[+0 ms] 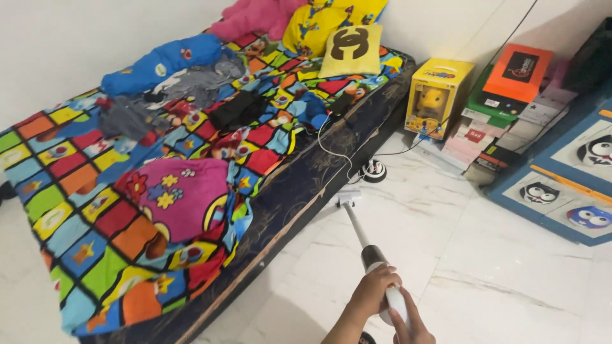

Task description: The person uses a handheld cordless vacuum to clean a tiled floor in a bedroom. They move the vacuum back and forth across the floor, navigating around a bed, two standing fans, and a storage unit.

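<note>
A long white mop handle [373, 255] is gripped at its upper end by both hands. The left hand [375, 292] is wrapped fully around it, fingers curled tight, while the right hand [408, 322] is closed on it just below, near the bottom edge of the view. The pole is angled down to the white marble floor [497, 267], with its small head [347, 197] set right against the mattress's dark side edge [299, 185]. A round white power socket [373, 170] is seen just beyond it, and a yellow toy box [438, 95] by the wall.
</note>
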